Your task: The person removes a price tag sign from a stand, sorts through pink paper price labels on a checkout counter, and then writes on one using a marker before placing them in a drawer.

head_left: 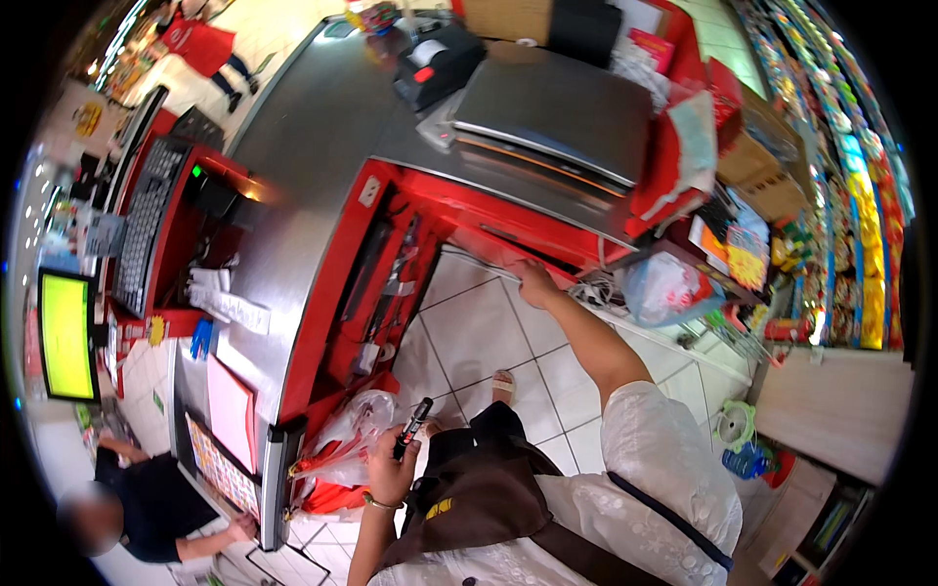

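My left hand, low in the view with a bracelet at its wrist, holds a black marker pen upright. Clear and red plastic bags hang just left of it. My right hand reaches forward to the red drawer front under the metal counter; its fingertips are at the drawer's edge and partly blurred, so their hold cannot be told. Above that drawer, a large grey flat-topped machine sits on the counter. A black receipt printer stands behind it to the left.
A person in black stands at the counter's lower left end, one hand on its edge. Farther off is a person in a red vest. A keyboard and paper slips lie left. A bag and cables are right.
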### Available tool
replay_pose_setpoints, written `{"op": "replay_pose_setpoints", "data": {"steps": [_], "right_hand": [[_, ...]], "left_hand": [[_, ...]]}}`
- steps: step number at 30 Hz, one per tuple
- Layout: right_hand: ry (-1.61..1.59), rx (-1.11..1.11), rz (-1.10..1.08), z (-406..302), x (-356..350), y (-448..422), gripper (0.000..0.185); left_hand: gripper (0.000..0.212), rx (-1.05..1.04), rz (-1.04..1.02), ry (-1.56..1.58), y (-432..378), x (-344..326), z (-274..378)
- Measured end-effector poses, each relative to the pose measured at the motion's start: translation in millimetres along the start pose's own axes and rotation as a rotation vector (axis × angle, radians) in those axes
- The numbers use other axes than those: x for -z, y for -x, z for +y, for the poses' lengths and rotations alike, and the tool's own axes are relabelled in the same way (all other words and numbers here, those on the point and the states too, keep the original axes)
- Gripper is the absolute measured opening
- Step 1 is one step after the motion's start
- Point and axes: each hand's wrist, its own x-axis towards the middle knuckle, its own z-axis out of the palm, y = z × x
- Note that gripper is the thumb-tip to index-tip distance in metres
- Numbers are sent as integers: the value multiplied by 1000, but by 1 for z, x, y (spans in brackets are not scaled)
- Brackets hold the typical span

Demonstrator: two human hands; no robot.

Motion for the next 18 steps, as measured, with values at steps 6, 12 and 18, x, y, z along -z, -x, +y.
{"op": "replay_pose_setpoints", "data": {"steps": [6, 12, 18], "right_hand": [[-1971, -851, 92, 49, -69, -70, 7], [-2117, -1214, 389, 31, -59, -107, 8], [-2076, -1146, 340, 28, -50, -107, 7]], "left_hand": [[26, 130, -5, 19, 12, -10, -8], [23, 155, 143, 15, 18, -2, -8], [23, 181, 113, 39, 12, -1, -12]]}}
